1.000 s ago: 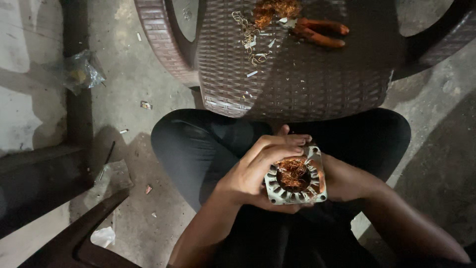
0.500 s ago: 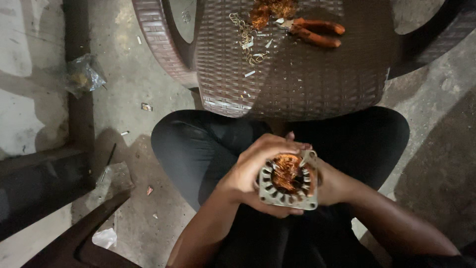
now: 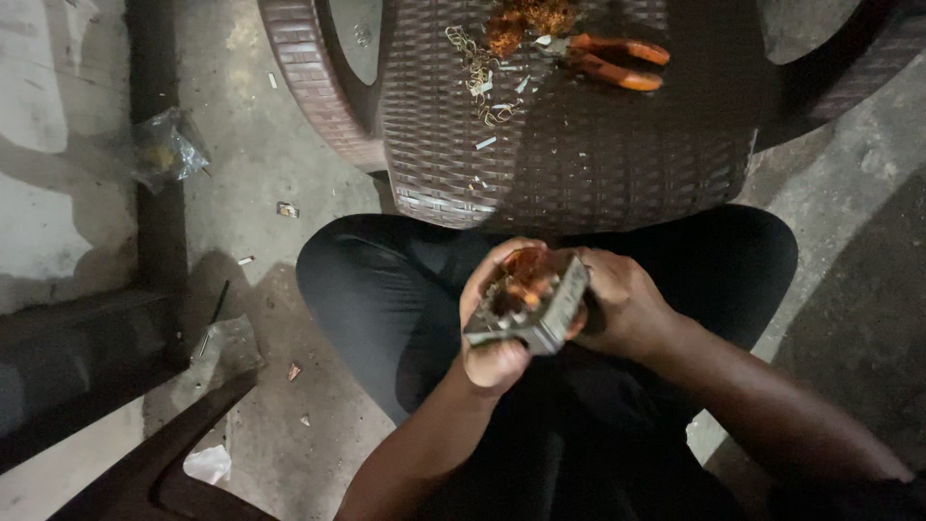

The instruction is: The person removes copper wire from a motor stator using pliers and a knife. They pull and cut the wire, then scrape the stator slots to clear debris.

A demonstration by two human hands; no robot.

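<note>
Just below the wicker table (image 3: 579,164), over the lap, the left hand (image 3: 497,328) and right hand (image 3: 622,304) both clasp a tilted motor core (image 3: 531,309), half hiding its copper windings; orange pliers (image 3: 617,63) lie on the table's far side.

Hidden and cut-off parts around the lap and the woven chair

The left hand (image 3: 494,333) covers the near side of the slotted metal motor core (image 3: 535,307), whose copper windings (image 3: 526,273) blur in the glow. The right hand (image 3: 627,307) hides the core's far edge. The frame's top edge cuts the copper wire pile (image 3: 526,17) on the woven chair (image 3: 579,145); the pliers (image 3: 617,60) jaws are too dark to tell.
</note>
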